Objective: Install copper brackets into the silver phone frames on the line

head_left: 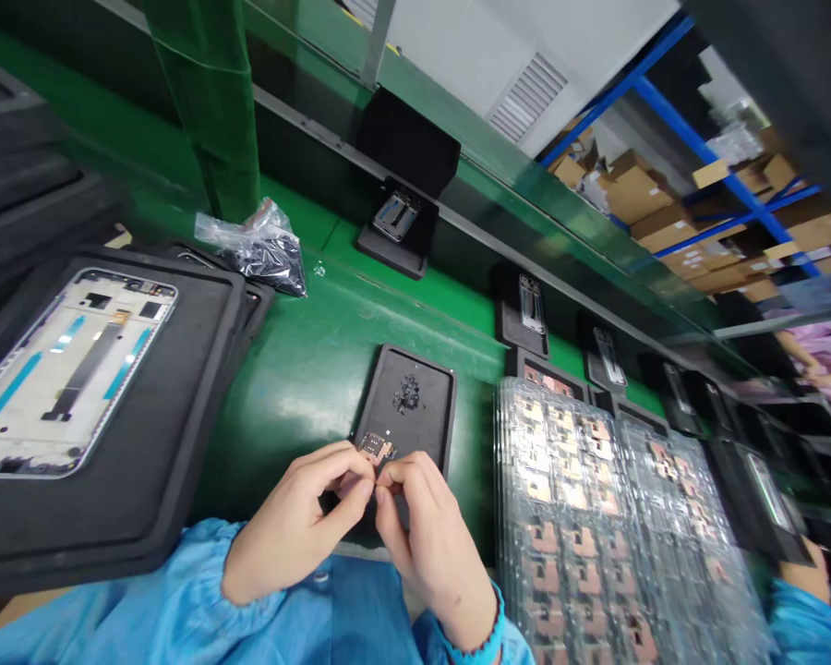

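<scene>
My left hand [311,517] and my right hand [426,531] meet at the fingertips over the near end of a shallow black tray [378,388]. Just beyond the fingers is a small circuit board [372,447] with a metal card slot and copper-coloured areas. The left hand's closed fingers are at the board's near edge and appear to grip it. Thumb and index finger of the right hand are pinched together beside it; whatever they hold is too small or hidden. A scattered pile of tiny black parts [408,394] lies farther up the tray.
At left, a phone frame [76,369] lies on stacked black trays [200,369], near a plastic bag of black parts [267,249]. Clear blister trays [568,517] of boards stand at right. Beyond runs a green conveyor [457,305] with trayed phone frames. A co-worker's sleeve [803,614] shows at far right.
</scene>
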A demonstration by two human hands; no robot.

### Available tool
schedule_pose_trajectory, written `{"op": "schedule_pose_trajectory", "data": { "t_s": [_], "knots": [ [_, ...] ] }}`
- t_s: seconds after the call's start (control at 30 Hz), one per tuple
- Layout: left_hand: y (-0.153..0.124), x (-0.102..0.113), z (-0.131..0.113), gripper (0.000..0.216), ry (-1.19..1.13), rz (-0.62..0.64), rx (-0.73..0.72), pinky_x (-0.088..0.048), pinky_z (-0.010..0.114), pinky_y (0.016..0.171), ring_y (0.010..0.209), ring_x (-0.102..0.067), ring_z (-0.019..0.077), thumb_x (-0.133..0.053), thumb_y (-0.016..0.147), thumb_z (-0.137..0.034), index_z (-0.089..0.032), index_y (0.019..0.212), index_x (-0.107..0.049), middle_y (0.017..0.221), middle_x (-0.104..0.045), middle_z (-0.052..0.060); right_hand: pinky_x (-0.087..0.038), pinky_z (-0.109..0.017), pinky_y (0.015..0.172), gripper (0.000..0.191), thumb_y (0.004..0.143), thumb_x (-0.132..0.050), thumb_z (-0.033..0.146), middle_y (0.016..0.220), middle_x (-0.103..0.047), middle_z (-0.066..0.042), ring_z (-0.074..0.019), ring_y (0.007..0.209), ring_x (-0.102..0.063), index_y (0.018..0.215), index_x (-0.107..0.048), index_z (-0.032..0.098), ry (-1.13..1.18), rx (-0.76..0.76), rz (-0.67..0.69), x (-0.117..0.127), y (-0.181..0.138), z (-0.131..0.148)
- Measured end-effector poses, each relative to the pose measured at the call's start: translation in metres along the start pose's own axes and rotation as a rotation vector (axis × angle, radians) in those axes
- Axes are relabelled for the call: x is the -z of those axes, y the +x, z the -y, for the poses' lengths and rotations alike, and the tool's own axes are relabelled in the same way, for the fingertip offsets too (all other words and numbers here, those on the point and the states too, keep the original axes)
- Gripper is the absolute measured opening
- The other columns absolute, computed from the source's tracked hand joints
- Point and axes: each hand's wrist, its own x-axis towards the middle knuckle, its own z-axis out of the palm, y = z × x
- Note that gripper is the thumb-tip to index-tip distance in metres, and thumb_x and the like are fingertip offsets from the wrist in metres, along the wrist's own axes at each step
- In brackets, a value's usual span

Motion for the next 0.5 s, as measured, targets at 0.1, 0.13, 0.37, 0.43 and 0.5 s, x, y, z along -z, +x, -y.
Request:
{"op": "schedule_pose_trajectory", "data": {
  "t_s": [0.1,0.13,0.37,0.43,0.5],
  "knots": [
    [-0.003,-0.001,0.002,0.023,-0.031,0.003,0.009,-0.043,0.025,0.070,0.077,-0.055,0.0142,-0.051,0.103,-0.027,-0.019,0.084,-0.063,0.082,-0.058,0.000,-0.051,-0.029,0.074,0.012,0.103,-0.048,0.012,0.091,-0.060,-0.004,-0.0184,0.083,-0.059,0.097,-0.052,0.022,0.020,0.003,-0.027,-0.002,-0.003,-0.001],
    [-0.003,-0.002,0.002,0.023,-0.055,0.000,0.022,-0.044,0.025,0.069,0.076,-0.055,0.0142,-0.053,0.102,-0.028,-0.019,0.085,-0.065,0.082,-0.058,0.000,-0.051,-0.029,0.073,0.011,0.102,-0.049,0.013,0.091,-0.061,-0.003,-0.0183,0.083,-0.059,0.097,-0.053,0.022,0.017,0.004,-0.043,-0.002,-0.004,-0.002],
    [-0.001,-0.011,0.006,0.023,-0.221,-0.098,0.140,-0.050,0.019,0.059,0.065,-0.057,0.0099,-0.059,0.099,-0.034,-0.017,0.092,-0.073,0.087,-0.064,0.002,-0.051,-0.028,0.070,0.008,0.100,-0.058,0.016,0.090,-0.065,-0.003,-0.0177,0.080,-0.062,0.105,-0.062,0.022,0.054,-0.089,-0.237,-0.014,-0.013,-0.003],
    [0.001,-0.011,0.005,0.022,-0.257,-0.099,0.169,-0.050,0.017,0.056,0.062,-0.056,0.0085,-0.063,0.097,-0.034,-0.016,0.092,-0.074,0.086,-0.066,0.002,-0.050,-0.026,0.069,0.009,0.100,-0.060,0.016,0.090,-0.066,-0.002,-0.0164,0.079,-0.062,0.104,-0.064,0.023,0.117,-0.112,-0.283,-0.021,-0.015,-0.002],
    [0.002,-0.008,0.003,0.022,-0.284,-0.079,0.196,-0.051,0.017,0.055,0.061,-0.056,0.0080,-0.065,0.095,-0.034,-0.016,0.089,-0.076,0.086,-0.067,0.002,-0.049,-0.025,0.067,0.012,0.100,-0.060,0.014,0.089,-0.066,-0.001,-0.0151,0.077,-0.061,0.103,-0.065,0.024,0.172,-0.122,-0.315,-0.026,-0.016,-0.001]
  ]
}}
